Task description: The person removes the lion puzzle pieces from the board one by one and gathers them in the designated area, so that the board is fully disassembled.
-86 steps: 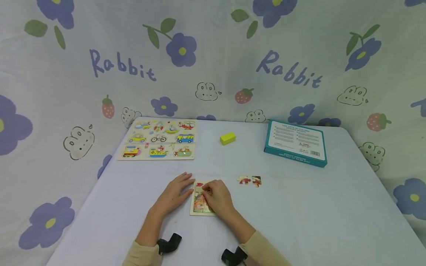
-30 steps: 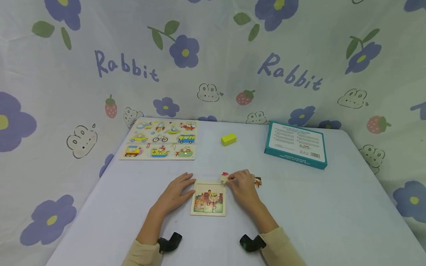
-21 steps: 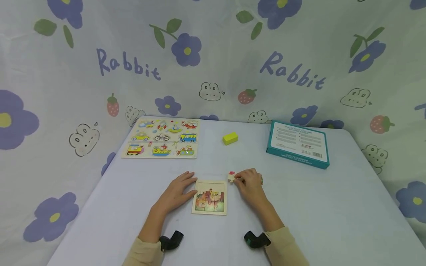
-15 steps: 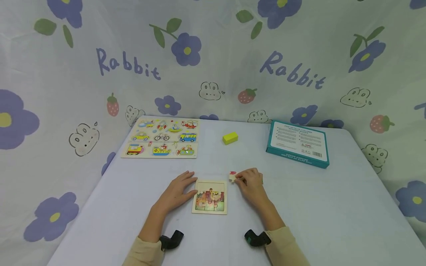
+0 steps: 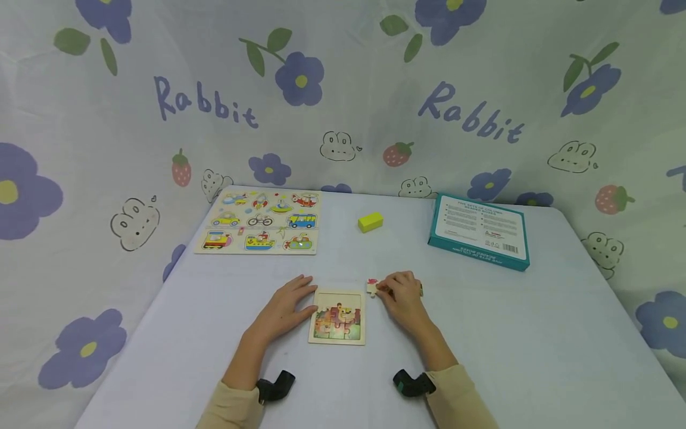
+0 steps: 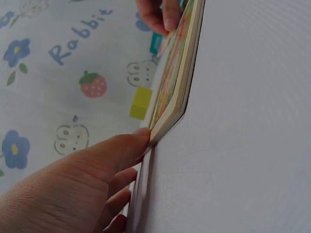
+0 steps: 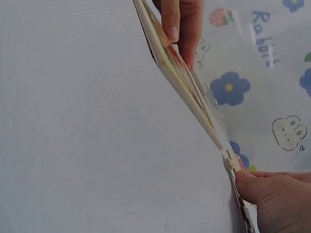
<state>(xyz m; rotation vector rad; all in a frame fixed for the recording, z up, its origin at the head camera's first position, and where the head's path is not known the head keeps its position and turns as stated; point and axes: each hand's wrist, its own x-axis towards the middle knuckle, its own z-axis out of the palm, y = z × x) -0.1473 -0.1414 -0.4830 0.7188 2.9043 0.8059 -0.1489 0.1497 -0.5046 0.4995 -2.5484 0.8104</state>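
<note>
A small square wooden jigsaw tray lies in front of the person, its lower part filled with joined pieces and its upper strip bare. The left hand rests beside it with fingers extended, thumb against the tray's left edge; the left wrist view shows that thumb at the tray's corner. Just off the tray's upper right corner, the right hand pinches a pale jigsaw piece with a red mark between thumb and fingers. The edge of another piece peeks out behind the right hand, mostly hidden.
A wooden board of vehicle pictures lies at the back left. Behind the tray is a yellow block, and a teal box lies at the back right. A patterned curtain hangs behind the white table.
The right hand has moved from over the tray to its right, and the red-marked piece has left the tray's upper left. The right hand now covers the loose pieces. The left hand stays put.
</note>
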